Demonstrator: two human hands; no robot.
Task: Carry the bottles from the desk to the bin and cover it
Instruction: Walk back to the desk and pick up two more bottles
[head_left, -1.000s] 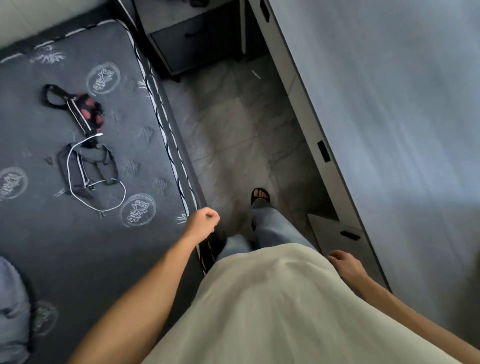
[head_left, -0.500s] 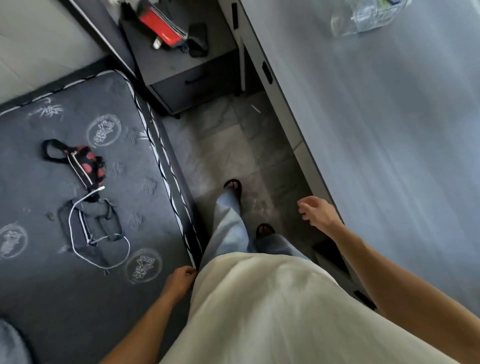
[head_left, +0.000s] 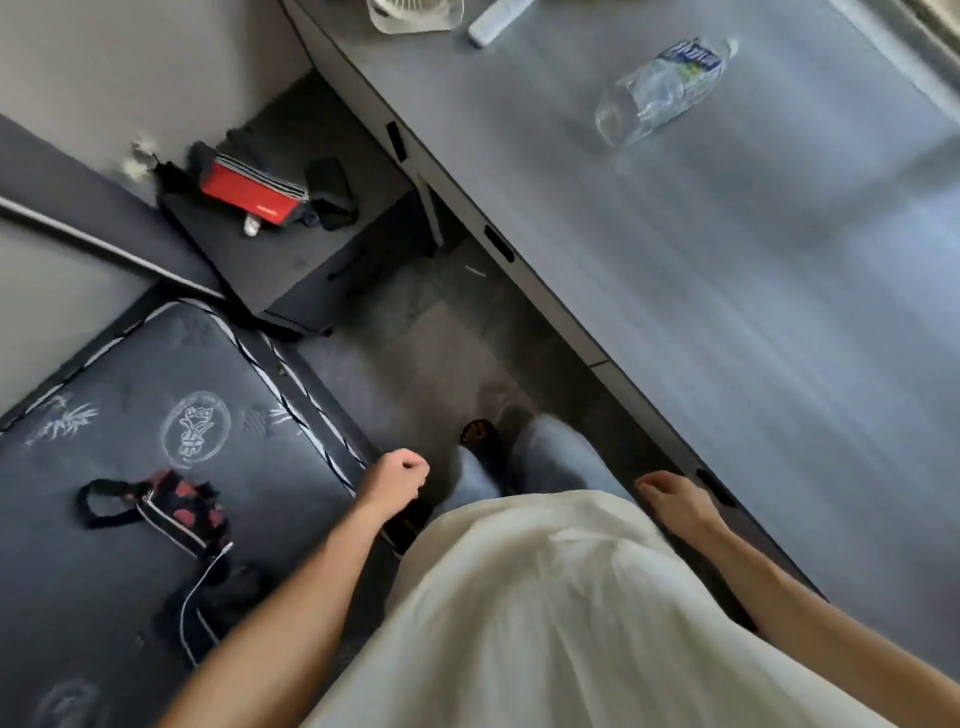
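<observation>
A clear plastic bottle (head_left: 662, 88) with a blue label lies on its side on the grey desk (head_left: 727, 270) at the upper right. My left hand (head_left: 395, 480) is curled into a loose fist beside the mattress edge, holding nothing. My right hand (head_left: 675, 501) hangs near the desk's front edge with relaxed fingers, also holding nothing. Both hands are far below the bottle in the view. No bin is in view.
A dark mattress (head_left: 130, 467) with a red-and-black bag (head_left: 176, 506) fills the left. A dark bedside cabinet (head_left: 291, 244) with a red pouch (head_left: 249, 192) stands ahead. A small fan (head_left: 415, 13) and a white remote (head_left: 496, 21) lie on the desk's far end. A narrow floor strip (head_left: 431, 358) runs between bed and desk.
I have walked forward along the aisle; the cabinet and the bottle on the desk came into view. My left hand swung forward and my right hand swung back.
</observation>
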